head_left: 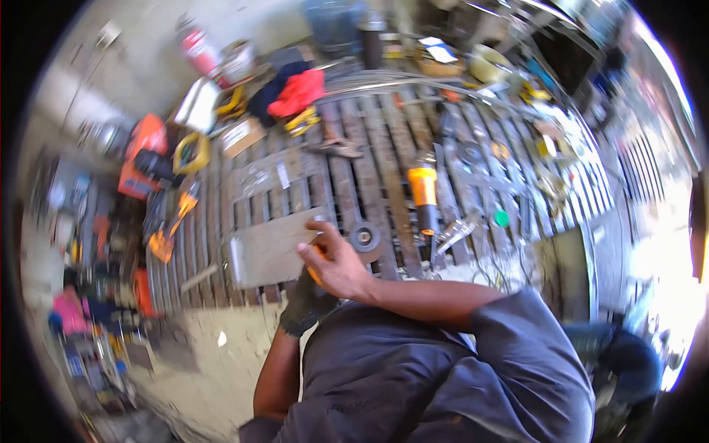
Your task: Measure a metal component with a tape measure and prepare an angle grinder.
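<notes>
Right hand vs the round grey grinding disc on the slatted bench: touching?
Apart. The head view shows the bare right hand curled around a small orange object, with dark bench slats visible between its fingers and the round grey grinding disc.

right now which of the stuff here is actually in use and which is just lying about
In hand or at the hands:
- right hand holding a small orange thing
- gloved left hand below it
- round disc
- flat board

Lying about:
- orange-bodied power tool
- red cloth
- fire extinguisher
- yellow tape roll
</notes>
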`<state>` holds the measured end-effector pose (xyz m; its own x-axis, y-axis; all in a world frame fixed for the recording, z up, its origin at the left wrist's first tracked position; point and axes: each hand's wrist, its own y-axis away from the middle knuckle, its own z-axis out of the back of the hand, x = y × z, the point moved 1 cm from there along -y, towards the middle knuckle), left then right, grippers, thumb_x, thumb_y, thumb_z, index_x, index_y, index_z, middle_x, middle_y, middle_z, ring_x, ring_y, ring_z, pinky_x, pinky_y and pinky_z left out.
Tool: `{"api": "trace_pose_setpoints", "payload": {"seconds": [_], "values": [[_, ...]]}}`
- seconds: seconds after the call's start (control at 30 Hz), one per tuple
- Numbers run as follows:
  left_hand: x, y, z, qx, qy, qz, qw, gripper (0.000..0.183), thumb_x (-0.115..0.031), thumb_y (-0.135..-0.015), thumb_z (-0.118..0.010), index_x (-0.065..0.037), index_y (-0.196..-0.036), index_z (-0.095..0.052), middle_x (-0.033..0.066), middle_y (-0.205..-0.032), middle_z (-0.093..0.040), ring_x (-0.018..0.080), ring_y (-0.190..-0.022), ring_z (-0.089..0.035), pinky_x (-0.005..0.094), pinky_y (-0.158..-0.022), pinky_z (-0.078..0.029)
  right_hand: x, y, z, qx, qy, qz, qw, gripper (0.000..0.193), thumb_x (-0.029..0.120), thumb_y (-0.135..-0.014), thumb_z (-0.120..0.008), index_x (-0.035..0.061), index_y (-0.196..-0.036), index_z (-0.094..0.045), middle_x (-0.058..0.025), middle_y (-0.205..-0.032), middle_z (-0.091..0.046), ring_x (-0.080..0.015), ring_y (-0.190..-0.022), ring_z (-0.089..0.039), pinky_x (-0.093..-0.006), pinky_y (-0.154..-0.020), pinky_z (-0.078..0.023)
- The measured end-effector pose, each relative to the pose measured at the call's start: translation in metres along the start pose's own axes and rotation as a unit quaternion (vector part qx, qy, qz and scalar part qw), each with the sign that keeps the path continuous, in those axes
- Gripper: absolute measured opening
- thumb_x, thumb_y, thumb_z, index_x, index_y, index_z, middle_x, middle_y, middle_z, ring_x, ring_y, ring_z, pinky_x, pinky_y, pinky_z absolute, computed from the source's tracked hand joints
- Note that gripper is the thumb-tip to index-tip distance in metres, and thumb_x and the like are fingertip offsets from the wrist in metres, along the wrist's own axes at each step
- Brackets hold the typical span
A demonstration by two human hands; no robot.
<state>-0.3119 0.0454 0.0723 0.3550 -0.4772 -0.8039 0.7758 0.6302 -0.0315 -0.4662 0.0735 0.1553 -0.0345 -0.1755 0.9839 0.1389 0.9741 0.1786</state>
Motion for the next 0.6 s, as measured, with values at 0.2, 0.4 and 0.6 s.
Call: {"api": "trace_pose_setpoints", "payload": {"seconds": [0.2,0.4,0.6], "values": [[0.003,0.036,-0.012,-0.063,0.259,0.038,0.963,0.057,-0.012,-0.101,-0.065,-0.011,-0.15,-0.037,0.0053,-0.136,-0.053,0.0167,-0.125,-0.053,0.0319,-0.106,-0.046,-0.003,0.007,-0.006,0.127,0.077,0.075,0.986,0.047,0.034,-0.105,-0.061,-0.0011,-0.136,-0.054,-0.0187,-0.119,-0.064,-0.0267,-0.115,-0.061,-0.0378,-0.101,-0.047],[0.0,0.073,0.005,-0.167,0.491,0.074,0.852,0.06,-0.005,-0.09,-0.075,-0.009,-0.142,-0.045,0.0034,-0.117,-0.057,0.0125,-0.107,-0.058,0.0303,-0.094,-0.051,-0.016,-0.015,0.104,0.077,0.557,0.146,0.814,0.062,0.04,-0.092,-0.073,-0.002,-0.134,-0.055,-0.024,-0.131,-0.059,-0.0409,-0.124,-0.057,-0.0509,-0.107,-0.044],[0.021,0.128,0.042,-0.281,0.313,0.108,0.901,0.052,-0.007,-0.091,-0.075,-0.004,-0.139,-0.054,0.0042,-0.124,-0.062,0.0163,-0.112,-0.061,0.0332,-0.095,-0.053,-0.103,-0.06,0.241,-0.009,0.675,-0.159,0.721,0.086,0.061,-0.086,-0.072,-0.0115,-0.129,-0.057,-0.0293,-0.121,-0.064,-0.0405,-0.114,-0.066,-0.0472,-0.094,-0.055]]}}
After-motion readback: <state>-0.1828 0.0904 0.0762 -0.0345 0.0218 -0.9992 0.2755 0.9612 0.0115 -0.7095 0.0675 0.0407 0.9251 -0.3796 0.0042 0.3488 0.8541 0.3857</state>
